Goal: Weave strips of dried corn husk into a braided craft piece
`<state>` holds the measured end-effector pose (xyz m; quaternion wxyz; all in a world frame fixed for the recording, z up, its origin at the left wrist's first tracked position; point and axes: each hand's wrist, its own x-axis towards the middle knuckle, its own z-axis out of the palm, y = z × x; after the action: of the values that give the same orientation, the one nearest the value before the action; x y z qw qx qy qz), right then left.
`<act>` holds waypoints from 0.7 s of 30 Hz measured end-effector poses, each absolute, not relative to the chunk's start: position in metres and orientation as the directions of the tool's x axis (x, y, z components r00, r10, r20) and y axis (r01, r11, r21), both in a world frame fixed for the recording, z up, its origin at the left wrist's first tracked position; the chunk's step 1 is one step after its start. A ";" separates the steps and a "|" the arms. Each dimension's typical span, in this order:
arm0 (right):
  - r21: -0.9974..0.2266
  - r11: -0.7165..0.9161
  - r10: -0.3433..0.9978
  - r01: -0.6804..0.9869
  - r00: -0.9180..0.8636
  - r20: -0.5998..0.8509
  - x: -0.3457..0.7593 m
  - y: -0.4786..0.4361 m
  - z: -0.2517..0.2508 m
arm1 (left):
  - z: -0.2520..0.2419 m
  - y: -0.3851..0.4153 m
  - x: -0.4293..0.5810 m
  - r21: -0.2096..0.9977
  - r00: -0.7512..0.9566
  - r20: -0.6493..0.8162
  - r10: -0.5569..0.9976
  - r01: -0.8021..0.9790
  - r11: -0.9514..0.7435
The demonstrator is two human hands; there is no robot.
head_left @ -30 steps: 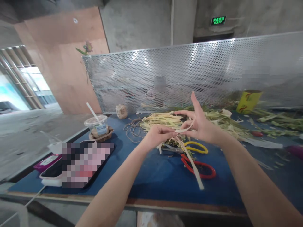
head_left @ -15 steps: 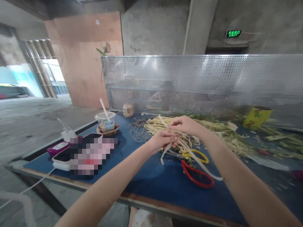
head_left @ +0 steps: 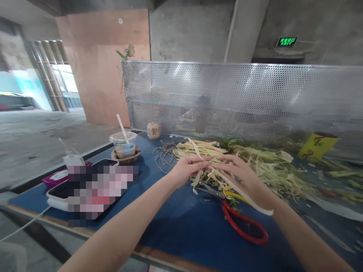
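My left hand (head_left: 187, 170) is closed in a pinch on pale plant strips (head_left: 244, 194), which look like dried husk. One end sticks up above the fingers, a short end hangs below, and a long tail runs under my right hand toward the right wrist. My right hand (head_left: 242, 173) meets the left at the fingertips, its fingers bent and pressed at the strips' crossing; the exact contact is partly hidden. Below the hands lie scissors (head_left: 245, 226) with one red and one yellow handle loop. Behind them spreads a pile of pale husk strips (head_left: 195, 147).
Green-yellow husks (head_left: 269, 170) cover the table's right side, near a yellow container (head_left: 317, 145). Brown twine (head_left: 163, 155) is left of the pile. Farther left are a lidded cup (head_left: 124, 145) with a straw and a phone (head_left: 56, 190). A perforated metal screen (head_left: 176, 94) stands behind.
My right hand has turned and lowered from above the strips to their right side, its fingers now pointing left. My left hand keeps its pinch. The view has shifted slightly.
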<state>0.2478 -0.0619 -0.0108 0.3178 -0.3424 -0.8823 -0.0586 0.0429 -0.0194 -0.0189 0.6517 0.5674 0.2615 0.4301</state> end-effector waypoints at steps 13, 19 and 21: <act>0.014 0.772 0.444 0.636 -0.555 0.703 0.237 -0.070 -0.012 | -0.020 -0.027 0.045 0.961 0.543 0.189 0.819 -0.274 -0.040; -0.296 0.797 0.555 0.526 -0.447 0.702 0.231 -0.071 -0.009 | -0.015 -0.029 0.046 0.965 0.518 0.243 0.820 -0.215 -0.150; -0.333 0.790 0.562 0.515 -0.392 0.729 0.229 -0.070 -0.011 | -0.017 -0.028 0.047 0.965 0.513 0.261 0.818 -0.159 -0.209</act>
<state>0.2290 -0.0705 -0.0109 0.4472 -0.3227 -0.8338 0.0263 0.0469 -0.0280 -0.0170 0.5759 0.6517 0.2529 0.4238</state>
